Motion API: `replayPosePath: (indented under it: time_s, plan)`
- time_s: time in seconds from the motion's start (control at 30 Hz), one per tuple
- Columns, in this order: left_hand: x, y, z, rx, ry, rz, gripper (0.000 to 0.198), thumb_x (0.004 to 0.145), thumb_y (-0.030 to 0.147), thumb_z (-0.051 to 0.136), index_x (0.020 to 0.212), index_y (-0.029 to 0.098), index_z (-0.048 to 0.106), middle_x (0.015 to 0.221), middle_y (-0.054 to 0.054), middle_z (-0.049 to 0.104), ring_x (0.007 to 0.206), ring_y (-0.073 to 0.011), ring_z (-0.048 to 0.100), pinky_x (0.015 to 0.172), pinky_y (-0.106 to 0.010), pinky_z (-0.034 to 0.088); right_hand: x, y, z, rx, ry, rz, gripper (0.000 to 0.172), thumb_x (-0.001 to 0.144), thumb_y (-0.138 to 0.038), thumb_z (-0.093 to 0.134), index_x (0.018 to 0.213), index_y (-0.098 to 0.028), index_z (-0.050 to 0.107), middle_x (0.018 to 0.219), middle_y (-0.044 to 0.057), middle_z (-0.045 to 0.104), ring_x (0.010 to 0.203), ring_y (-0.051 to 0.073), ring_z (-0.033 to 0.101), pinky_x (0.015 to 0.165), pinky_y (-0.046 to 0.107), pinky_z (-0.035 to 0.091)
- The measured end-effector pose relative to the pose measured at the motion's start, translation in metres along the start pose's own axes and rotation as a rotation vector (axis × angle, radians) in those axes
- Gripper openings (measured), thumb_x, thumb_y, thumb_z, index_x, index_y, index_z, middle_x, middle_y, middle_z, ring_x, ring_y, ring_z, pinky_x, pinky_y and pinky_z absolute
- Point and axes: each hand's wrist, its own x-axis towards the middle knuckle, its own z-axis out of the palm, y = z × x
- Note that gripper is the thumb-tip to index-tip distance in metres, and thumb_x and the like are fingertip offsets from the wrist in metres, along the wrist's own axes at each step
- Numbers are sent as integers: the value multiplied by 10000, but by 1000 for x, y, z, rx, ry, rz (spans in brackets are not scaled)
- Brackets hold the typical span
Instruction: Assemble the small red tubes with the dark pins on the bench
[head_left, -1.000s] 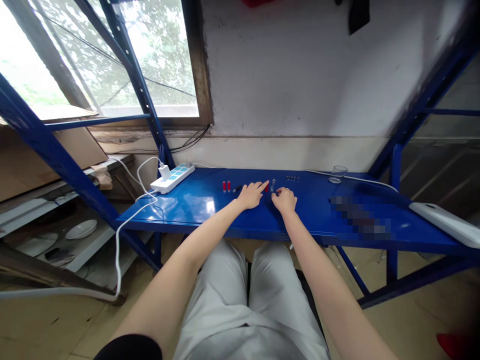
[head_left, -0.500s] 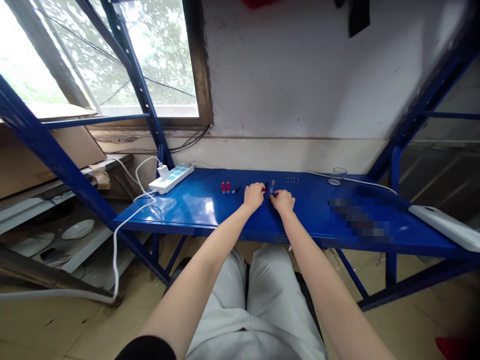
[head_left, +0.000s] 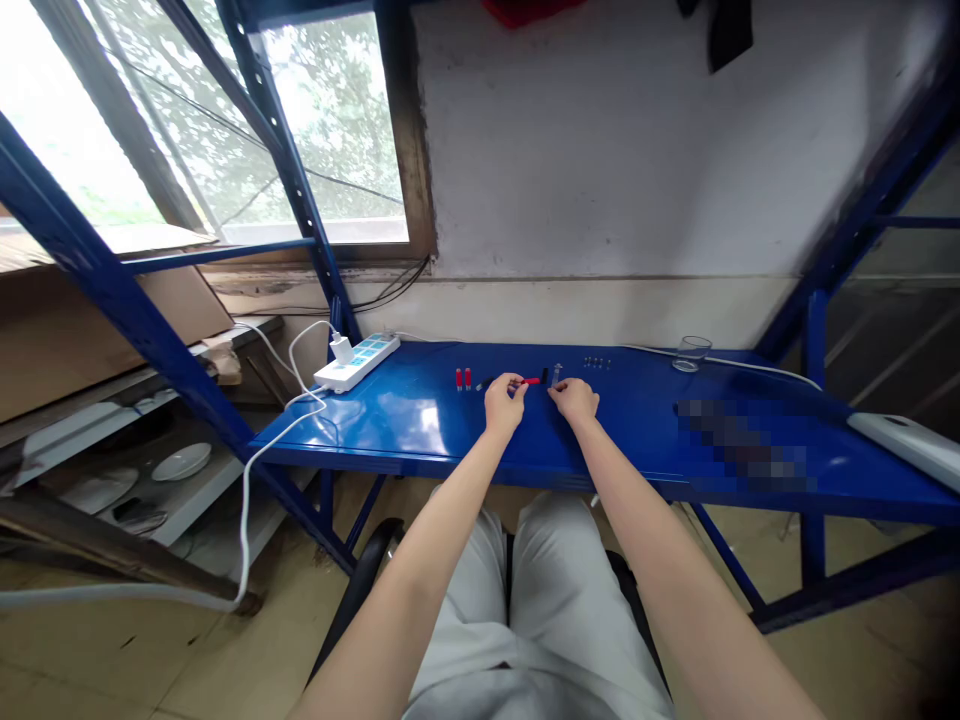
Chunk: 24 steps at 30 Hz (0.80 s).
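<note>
Looking down past two bare forearms, I have the long blue bench (head_left: 390, 425) spread across my view. At its far right end lies a white slab (head_left: 907, 450), and nearer the middle a dark object (head_left: 742, 445), too pixelated for me to name. Toward the left end sits a white power strip (head_left: 358, 363) with a plug in it; all three are well apart from the hands.

The left hand (head_left: 504, 402) is closed to a pinch, thumb and finger on a slim red tube (head_left: 532, 380) that points rightward from the fingertips. The right hand (head_left: 577, 402) is half curled just beside it, fingertips at the near end of a clear piece (head_left: 556, 374); whether they grip it I cannot tell.

A drinking glass (head_left: 691, 355) sits near the back edge, to the right. Directly between the red tube's tip and the clear piece is a short black piece (head_left: 544, 376), in the way. Two red-and-silver cylinders (head_left: 463, 379) stand side by side left of the left hand, a small dark stick (head_left: 484, 383) between. Smallest are the tiny bits (head_left: 598, 363) behind the right hand.
</note>
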Motion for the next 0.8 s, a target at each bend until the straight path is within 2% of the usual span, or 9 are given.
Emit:
replayPosePath:
  time_s: [0.1, 0.27, 0.47, 0.57, 0.67, 0.8]
  plan:
    - [0, 0, -1, -22, 21, 8, 73, 774, 205, 548, 817, 157, 585, 795, -32, 607, 681, -109, 539, 691, -249, 461, -6, -3, -3, -77, -9, -72, 167, 758, -289, 537, 772, -200, 678, 866, 70, 667, 851, 205, 582, 748, 319, 342]
    - [1, -4, 1, -3, 43, 17, 71, 776, 198, 547, 820, 159, 587, 792, -33, 612, 694, -113, 544, 705, -252, 461, -23, -6, -9, -200, 48, -349, 179, 788, -255, 495, 756, -173, 651, 863, 75, 638, 860, 200, 553, 725, 312, 300]
    - [1, -7, 1, 24, 35, 34, 91, 791, 180, 522, 845, 151, 590, 807, -46, 623, 727, -124, 565, 726, -261, 471, -30, -6, -11, -223, 82, -462, 169, 791, -225, 480, 721, -164, 622, 821, 74, 622, 830, 197, 530, 692, 311, 270]
    - [0, -6, 0, 46, 42, 86, 158, 827, 207, 481, 918, 144, 593, 882, -70, 633, 777, -135, 578, 752, -271, 478, -31, -7, -11, -227, 94, -499, 159, 783, -213, 481, 700, -162, 608, 805, 75, 617, 814, 195, 526, 683, 310, 262]
    - [-2, -2, -1, 94, -19, 185, 248, 863, 230, 428, 1046, 161, 579, 998, -80, 626, 872, -149, 579, 816, -294, 471, -32, -7, -11, -211, 105, -508, 142, 775, -218, 492, 702, -162, 601, 797, 69, 615, 807, 194, 526, 678, 309, 257]
    - [-6, 2, -1, 191, -186, 313, 292, 868, 227, 419, 1116, 190, 570, 1074, -64, 615, 990, -173, 549, 914, -337, 427, -31, -6, -11, -174, 128, -493, 180, 794, -270, 485, 714, -159, 601, 773, 72, 607, 786, 194, 523, 662, 307, 251]
